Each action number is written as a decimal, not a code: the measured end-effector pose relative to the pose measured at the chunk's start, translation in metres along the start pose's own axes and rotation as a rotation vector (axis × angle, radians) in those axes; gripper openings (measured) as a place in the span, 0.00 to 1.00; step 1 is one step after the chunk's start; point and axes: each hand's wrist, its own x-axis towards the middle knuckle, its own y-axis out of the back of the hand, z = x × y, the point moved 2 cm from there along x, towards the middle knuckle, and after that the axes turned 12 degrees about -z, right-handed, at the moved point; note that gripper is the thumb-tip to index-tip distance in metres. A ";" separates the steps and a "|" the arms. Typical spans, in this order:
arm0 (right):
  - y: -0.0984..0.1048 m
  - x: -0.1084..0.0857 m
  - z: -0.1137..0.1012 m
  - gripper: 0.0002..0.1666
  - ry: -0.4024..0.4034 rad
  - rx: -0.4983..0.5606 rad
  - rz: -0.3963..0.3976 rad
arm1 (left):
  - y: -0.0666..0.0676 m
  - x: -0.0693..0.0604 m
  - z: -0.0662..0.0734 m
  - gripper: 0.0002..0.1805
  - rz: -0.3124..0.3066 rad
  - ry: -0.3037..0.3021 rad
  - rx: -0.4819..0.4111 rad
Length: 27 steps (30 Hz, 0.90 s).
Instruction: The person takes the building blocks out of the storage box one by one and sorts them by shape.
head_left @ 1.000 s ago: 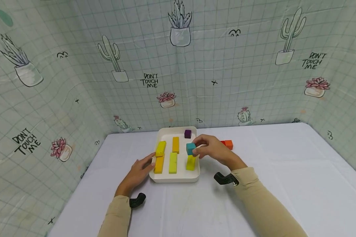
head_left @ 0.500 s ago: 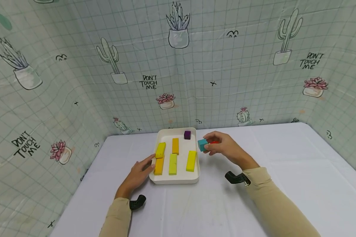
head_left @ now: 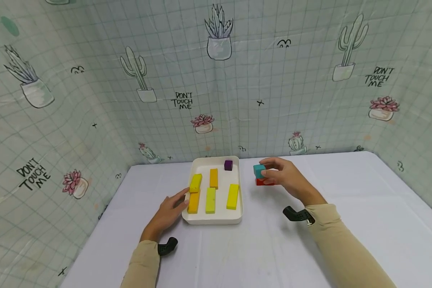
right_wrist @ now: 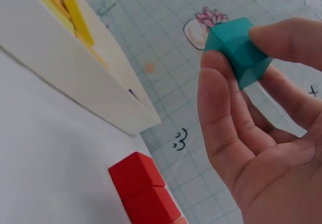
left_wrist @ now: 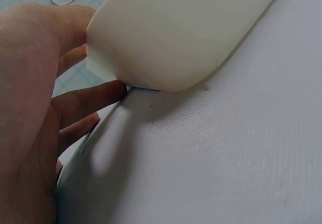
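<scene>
In the head view my right hand (head_left: pixel 286 176) pinches a teal cube (head_left: pixel 259 171) between thumb and fingers, to the right of the white tray. The right wrist view shows the teal cube (right_wrist: pixel 239 50) held at the fingertips, apart from the row of red cubes (right_wrist: pixel 143 186) on the table. My left hand (head_left: pixel 167 212) touches the left wall of the white tray (head_left: pixel 212 220) with thumb and fingers fairly straight. In the left wrist view, fingers meet the tray's outer corner (left_wrist: pixel 151 48).
Inside the tray lie a purple cube (head_left: pixel 228 165), an orange block (head_left: pixel 214 178), a yellow block (head_left: pixel 232 197), a lime block (head_left: pixel 210 201) and, at the left, a yellow block (head_left: pixel 195 183) leaning over another orange block (head_left: pixel 193 201). A white cloth (head_left: pixel 216 256) covers the table.
My right hand has carried the teal cube out from above the tray to the right, near the red cubes. The left hand stays at the tray's wall.
</scene>
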 end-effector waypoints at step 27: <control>0.038 -0.018 0.009 0.35 -0.036 0.003 0.090 | 0.000 -0.002 0.001 0.30 0.006 0.000 -0.004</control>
